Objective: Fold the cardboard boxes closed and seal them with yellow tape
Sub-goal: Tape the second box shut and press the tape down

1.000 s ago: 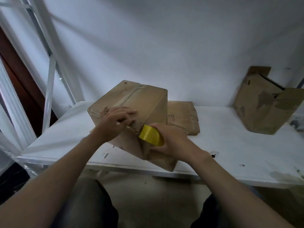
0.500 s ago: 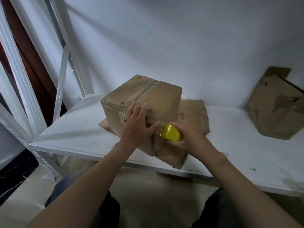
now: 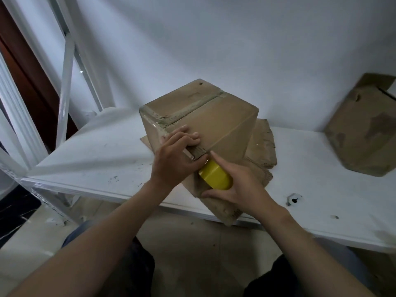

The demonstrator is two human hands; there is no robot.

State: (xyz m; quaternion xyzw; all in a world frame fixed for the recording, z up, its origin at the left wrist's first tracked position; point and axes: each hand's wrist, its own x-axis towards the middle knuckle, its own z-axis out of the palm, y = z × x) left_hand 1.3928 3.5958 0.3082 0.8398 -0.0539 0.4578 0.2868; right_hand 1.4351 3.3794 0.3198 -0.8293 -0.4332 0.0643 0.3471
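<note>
White steel shelving uprights (image 3: 66, 71) stand at the far left, beside the scuffed white desk (image 3: 92, 159). On the desk is the brown cardboard box (image 3: 214, 123) with its old taped seam on top, one corner turned toward the person. The left hand (image 3: 175, 157) has been moved up from the box's side face to the near top edge. It is laid there nearly flat, nothing gripped, the edge pressed down.

Just to its right, the roll of yellow tape (image 3: 215, 176) has been drawn lower, away from that edge. It is gripped by the right hand (image 3: 240, 185) between thumb and fingers, the forefinger stretched upward. Whether a strip is stuck down yet cannot be told. The tape end is judged anchored and the pull begun.

A flattened sheet of brown cardboard (image 3: 262, 146) lies under the box. At the far right a second brown cardboard box (image 3: 362, 129), a flap raised, is judged still to be sealed.
</note>
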